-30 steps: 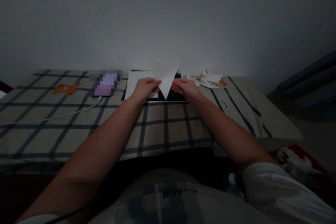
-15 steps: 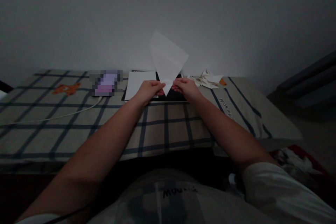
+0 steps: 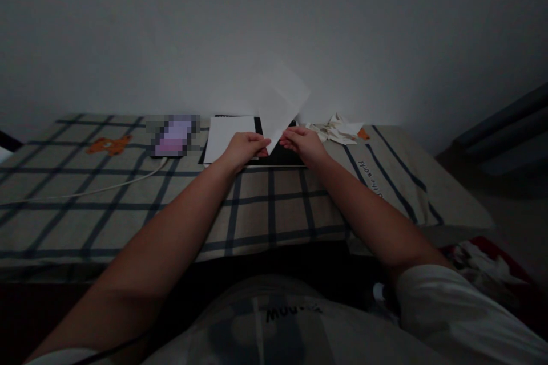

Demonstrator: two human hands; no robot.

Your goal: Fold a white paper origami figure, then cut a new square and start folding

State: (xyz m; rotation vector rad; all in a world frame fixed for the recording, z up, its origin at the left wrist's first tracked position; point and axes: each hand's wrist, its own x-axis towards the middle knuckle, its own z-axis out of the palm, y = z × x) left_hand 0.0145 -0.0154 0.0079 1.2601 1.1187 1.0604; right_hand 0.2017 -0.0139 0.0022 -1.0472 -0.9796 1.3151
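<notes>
Since half a sec ago the folded sheet (image 3: 280,104) has dropped a bit and tipped right: its top flap stood taller and broader then, now it looks shorter and paler against the wall, low point a touch left. A sec ago it hung lower, as a clean downward triangle. Hands barely shifted.

Near: person's lap in a pale shirt w/ print, both bare forearms reaching far over the checked cloth (image 3: 274,205).

Mid: left hand (image 3: 244,148) w/ fingers curled, thumb and fingertips pinching the sheet's low tip from the left. Right hand (image 3: 303,145) pinches the same corner from the right, fingers pressed together. Sheet is off the surface, up in the air above the hands, point down, prob. held by the tip so both sides can be lined up and the edge worked betw. the fingers.

Under/behind hands: dark pad (image 3: 282,155) w/ a flat white sheet (image 3: 225,136) lying on its left part. Left of that a phone (image 3: 173,137) (blurred out) w/ a white cable (image 3: 107,185) running near-left. Far right: heap of crumpled paper bits (image 3: 336,128), well apart from the hands. Orange bear print far left on the cloth.
</notes>
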